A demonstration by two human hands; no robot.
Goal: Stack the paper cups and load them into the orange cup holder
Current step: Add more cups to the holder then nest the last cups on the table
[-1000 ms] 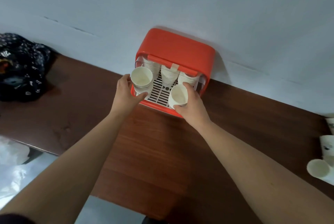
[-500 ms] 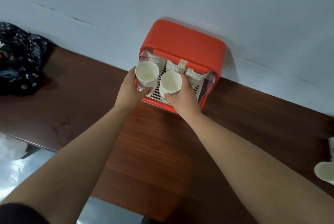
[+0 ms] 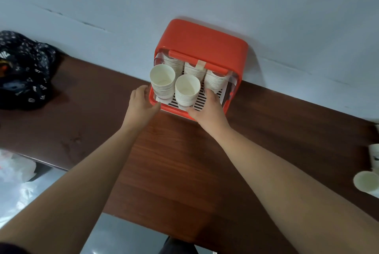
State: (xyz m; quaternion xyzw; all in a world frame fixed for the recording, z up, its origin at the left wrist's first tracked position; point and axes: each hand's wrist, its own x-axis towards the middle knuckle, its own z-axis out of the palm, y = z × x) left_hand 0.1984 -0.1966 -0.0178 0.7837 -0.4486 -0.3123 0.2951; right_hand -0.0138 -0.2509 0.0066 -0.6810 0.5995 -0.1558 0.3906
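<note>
The orange cup holder [image 3: 202, 38] stands against the wall with its front open. Several stacks of white paper cups fill its back row. Two more stacks stand upright on its white grille: a left stack [image 3: 162, 81] and a right stack [image 3: 187, 93]. My left hand [image 3: 141, 105] hovers just left of the holder's front corner with relaxed fingers, clear of the left stack. My right hand [image 3: 209, 110] is at the holder's front edge. Its thumb lies near the base of the right stack, and its fingers are a little to the right of that stack with grille showing between.
The holder sits on a dark wooden table [image 3: 174, 161]. Loose paper cups [image 3: 367, 182] lie at the far right edge. A dark patterned cloth bag [image 3: 22, 69] sits at the far left, and white plastic [image 3: 14, 173] lies below the table's left edge.
Both hands set their cup stacks down side by side on the holder's grille. The left hand has let go and drawn back; the right hand's fingers have loosened from its stack.
</note>
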